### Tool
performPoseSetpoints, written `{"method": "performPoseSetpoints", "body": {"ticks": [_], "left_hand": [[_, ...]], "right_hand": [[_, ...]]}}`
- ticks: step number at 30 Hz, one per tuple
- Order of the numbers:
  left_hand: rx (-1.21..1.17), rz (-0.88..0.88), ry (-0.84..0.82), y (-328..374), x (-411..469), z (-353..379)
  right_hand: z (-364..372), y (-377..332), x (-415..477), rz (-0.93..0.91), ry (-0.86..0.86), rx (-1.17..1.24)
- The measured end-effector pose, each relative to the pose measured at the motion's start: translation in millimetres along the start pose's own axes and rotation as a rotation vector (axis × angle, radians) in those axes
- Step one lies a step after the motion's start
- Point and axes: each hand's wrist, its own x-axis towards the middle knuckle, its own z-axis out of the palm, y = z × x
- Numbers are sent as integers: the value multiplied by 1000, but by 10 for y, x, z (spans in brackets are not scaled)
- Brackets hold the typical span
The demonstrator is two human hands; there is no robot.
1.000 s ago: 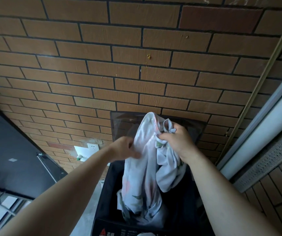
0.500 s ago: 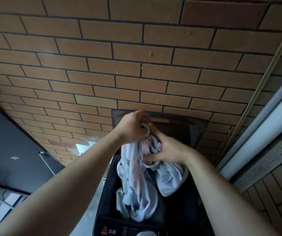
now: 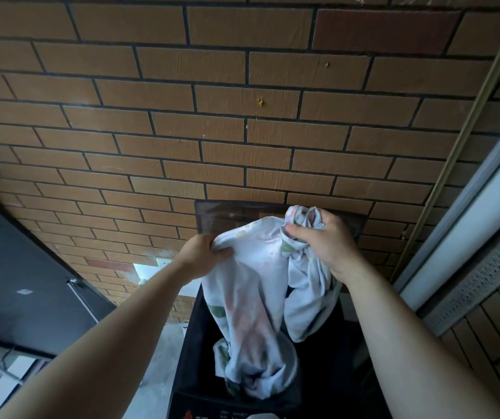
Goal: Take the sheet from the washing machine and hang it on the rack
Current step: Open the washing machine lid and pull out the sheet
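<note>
A pale sheet [image 3: 254,291] with faint pink and green print hangs out of the black top-loading washing machine [image 3: 333,373] at the bottom centre. Its lower end is still bunched inside the drum. My left hand [image 3: 203,252] grips the sheet's upper left edge. My right hand [image 3: 324,240] grips a twisted bunch of the sheet higher up and to the right. Between my hands the fabric is stretched into a flat span. The machine's dark lid [image 3: 272,213] stands raised behind the sheet. No rack is in view.
A brown brick wall [image 3: 242,116] fills the view ahead. A dark panel [image 3: 16,267] stands at the left, with a white wall socket [image 3: 155,267] near it. A pale sliding door frame [image 3: 484,213] and a perforated metal strip [image 3: 484,282] run along the right.
My hands were close together on the bunched sheet half a second ago. They have moved apart, left hand to the left and right hand up and right, spreading the fabric between them.
</note>
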Motion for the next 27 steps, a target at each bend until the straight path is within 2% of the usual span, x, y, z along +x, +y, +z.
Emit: {"method": "performPoseSetpoints", "body": {"ticks": [3, 5, 6, 9, 13, 15, 17, 20, 23, 25, 27], "left_hand": [[-359, -12, -78, 116, -83, -8], [-605, 25, -97, 280, -112, -65], [-642, 44, -92, 354, -104, -80], [-525, 68, -82, 538, -93, -67], [-446, 70, -44, 604, -103, 16], [-423, 79, -44, 590, -90, 31], [-430, 83, -95, 578, -87, 27], [-614, 77, -214, 523, -88, -20], [-651, 116, -279, 465, -82, -32], [-488, 141, -293, 458, -109, 32], [-164, 171, -315, 422, -130, 186]], "right_hand": [[12, 31, -18, -27, -73, -135], [26, 34, -34, -32, -219, -221], [42, 35, -48, -23, -319, -277], [151, 57, -101, 29, -544, -322], [262, 66, -216, 35, -619, -259], [315, 85, -252, 25, -575, -285], [350, 124, -243, 21, -437, -415], [309, 151, -183, -1, -252, -589], [207, 143, -122, -47, -82, -576], [164, 144, -83, -72, 39, -545], [138, 133, -71, -107, 131, -568]]}}
